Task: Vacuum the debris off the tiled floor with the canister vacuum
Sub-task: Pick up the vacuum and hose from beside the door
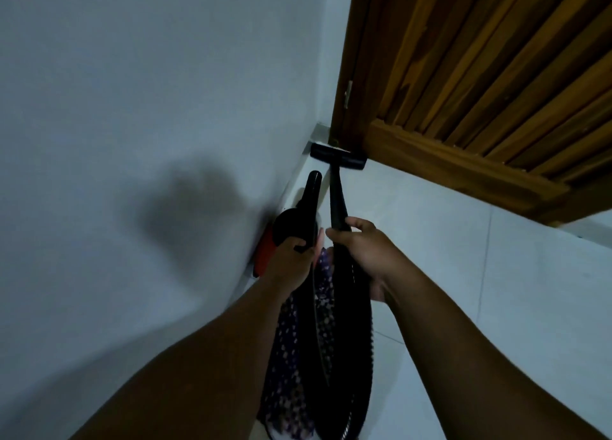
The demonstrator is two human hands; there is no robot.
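My left hand (290,253) grips the handle of the black and red canister vacuum (291,222), which hangs lifted close to the wall. My right hand (359,247) holds the black wand (337,198). The wand's flat black floor nozzle (337,156) rests on the pale tiled floor (463,274) in the corner between the wall and the wooden door. The ribbed black hose (351,357) loops down between my forearms. No debris is discernible in the dim light.
A white wall (132,108) fills the left side. A slatted wooden door (496,75) and its frame stand at the upper right, close to the nozzle. Patterned fabric (288,373) hangs below my arms.
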